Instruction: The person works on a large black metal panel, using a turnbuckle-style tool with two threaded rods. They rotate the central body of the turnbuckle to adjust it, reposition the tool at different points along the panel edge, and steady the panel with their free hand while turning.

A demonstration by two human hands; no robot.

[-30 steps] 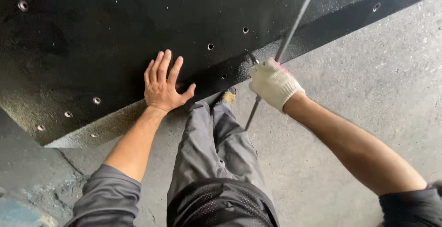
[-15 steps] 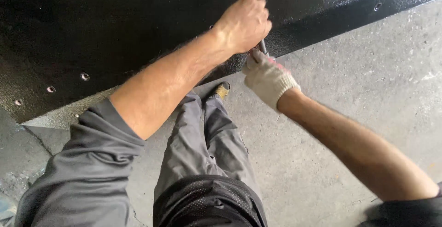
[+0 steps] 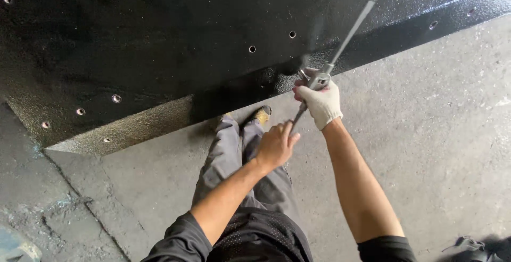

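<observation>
Steel rod (image 3: pixel 348 28), one, slants toward one o'clock over one black plate (image 3: pixel 159 44). I see my gloved right hand (image 3: pixel 321 101) clenched round its handle, my bare left hand (image 3: pixel 277 145) pinching the lower end.

My right hand (image 3: pixel 321 102) wears a white knit glove with a ribbed cuff that ends at the wrist; my left hand (image 3: pixel 275 146) is bare. Both forearms are bare up to the elbows. A grey sleeve (image 3: pixel 175 243) is pushed up on my left arm, and a short black sleeve (image 3: pixel 386 248) covers the right. I wear grey trousers (image 3: pixel 234 161), a black dotted-mesh top (image 3: pixel 261 238), and a tan shoe (image 3: pixel 262 114).
</observation>
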